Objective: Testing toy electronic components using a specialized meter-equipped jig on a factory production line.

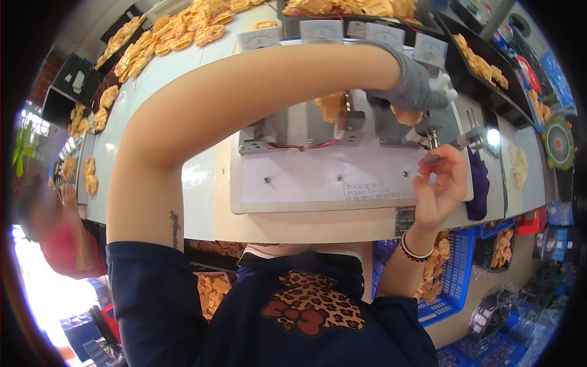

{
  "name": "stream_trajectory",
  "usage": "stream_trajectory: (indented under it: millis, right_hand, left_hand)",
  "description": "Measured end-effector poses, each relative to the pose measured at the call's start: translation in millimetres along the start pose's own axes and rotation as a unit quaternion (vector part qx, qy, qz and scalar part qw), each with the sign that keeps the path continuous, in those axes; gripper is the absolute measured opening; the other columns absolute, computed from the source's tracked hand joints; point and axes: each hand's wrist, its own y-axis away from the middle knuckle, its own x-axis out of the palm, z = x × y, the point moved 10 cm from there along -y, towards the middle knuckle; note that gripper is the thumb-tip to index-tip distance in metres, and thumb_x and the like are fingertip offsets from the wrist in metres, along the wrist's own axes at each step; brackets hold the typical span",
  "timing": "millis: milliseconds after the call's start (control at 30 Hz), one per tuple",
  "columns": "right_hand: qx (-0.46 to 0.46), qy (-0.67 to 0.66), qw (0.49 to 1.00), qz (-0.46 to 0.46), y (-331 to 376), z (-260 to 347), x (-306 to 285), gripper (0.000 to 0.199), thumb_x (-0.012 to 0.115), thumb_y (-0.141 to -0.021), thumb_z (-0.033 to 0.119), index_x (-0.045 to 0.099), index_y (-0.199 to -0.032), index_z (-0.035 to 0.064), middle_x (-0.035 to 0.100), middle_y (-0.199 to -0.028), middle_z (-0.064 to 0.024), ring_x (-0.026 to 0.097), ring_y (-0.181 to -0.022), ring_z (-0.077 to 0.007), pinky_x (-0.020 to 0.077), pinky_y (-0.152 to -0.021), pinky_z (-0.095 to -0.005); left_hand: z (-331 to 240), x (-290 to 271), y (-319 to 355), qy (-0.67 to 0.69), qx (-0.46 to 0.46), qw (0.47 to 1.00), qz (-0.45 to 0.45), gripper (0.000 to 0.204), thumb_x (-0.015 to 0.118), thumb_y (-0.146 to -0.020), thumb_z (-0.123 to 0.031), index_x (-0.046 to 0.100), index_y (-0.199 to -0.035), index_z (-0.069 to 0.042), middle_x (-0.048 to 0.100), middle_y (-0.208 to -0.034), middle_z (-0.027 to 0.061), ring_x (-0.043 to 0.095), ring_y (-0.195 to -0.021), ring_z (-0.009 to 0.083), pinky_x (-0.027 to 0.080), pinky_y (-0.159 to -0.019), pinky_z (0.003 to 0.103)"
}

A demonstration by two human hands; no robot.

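My left arm arches across the top of the bench to the right, its hand [411,79] in a grey glove. Those gloved fingers are bent together over a test fixture [382,131], next to a white knobbed handle [449,87]. What they grip is hidden. Below the glove an orange moulded part [406,115] sits in the fixture. My bare right hand [441,183] is closed in a pinch at the fixture's front right, on a small grey metal piece [432,159] beside a metal clamp rod [433,137]. Another orange part [331,109] stands in the middle fixture, partly behind my forearm.
Dial meters [321,30] line the fixture board's [293,194] back edge. Orange parts [177,30] lie piled at the far left. A purple cloth [477,186] and a green fan [557,142] are on the right. A blue crate [455,275] stands below. Another person's hand [68,196] shows at left.
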Motion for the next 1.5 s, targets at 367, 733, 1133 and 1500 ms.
stream_trajectory:
  millis: [367, 733, 1133, 1500]
  right_hand:
    - [0.009, 0.082, 0.992, -0.093, 24.2, 4.8, -11.2, 0.046, 0.059, -0.079, 0.004, 0.05, -0.124, -0.0044, 0.036, -0.054, 0.0053, 0.029, -0.049, -0.0035, 0.0219, -0.05, -0.02]
    - [0.011, 0.26, 0.965, -0.03, 18.3, 13.1, 13.8, 0.03, 0.066, -0.072, 0.012, 0.065, -0.1, 0.0008, 0.032, -0.046, 0.003, 0.028, -0.039, -0.0065, 0.019, -0.042, -0.0226]
    - [0.023, 0.237, 0.971, 0.023, 13.4, 12.5, 22.5, 0.024, 0.064, -0.074, 0.008, 0.064, -0.097, -0.0003, 0.041, -0.053, 0.0015, 0.034, -0.044, -0.0066, 0.0223, -0.044, -0.0216]
    - [0.052, 0.106, 0.99, -0.075, -27.1, -29.0, -61.3, 0.042, 0.064, -0.081, -0.003, 0.048, -0.12, 0.0046, 0.049, -0.106, -0.0051, 0.047, -0.088, -0.0105, 0.0357, -0.072, -0.0209]
  left_hand:
    - [208.7, -43.4, 145.1, 0.334, -0.134, 0.768, -0.53, 0.042, 0.049, -0.095, -0.038, 0.06, -0.105, 0.002, 0.066, -0.075, 0.0126, 0.065, -0.071, 0.0227, 0.049, -0.062, 0.035]
    - [370.7, 171.6, 108.2, 0.169, -0.327, 0.913, -0.174, 0.059, 0.07, -0.078, -0.039, 0.046, -0.13, -0.027, 0.036, -0.144, 0.0185, 0.051, -0.121, 0.0379, 0.045, -0.098, 0.043]
    - [390.2, 170.7, 260.1, 0.87, -0.099, 0.175, -0.449, 0.059, 0.062, -0.088, -0.043, 0.046, -0.127, -0.004, 0.062, -0.106, 0.0174, 0.058, -0.062, 0.0161, 0.05, -0.046, 0.017]
    - [148.1, 69.6, 265.1, 0.919, 0.002, 0.231, -0.32, 0.055, 0.049, -0.096, -0.045, 0.051, -0.117, 0.006, 0.061, -0.089, 0.0143, 0.042, -0.043, 0.0083, 0.036, -0.032, 0.017]
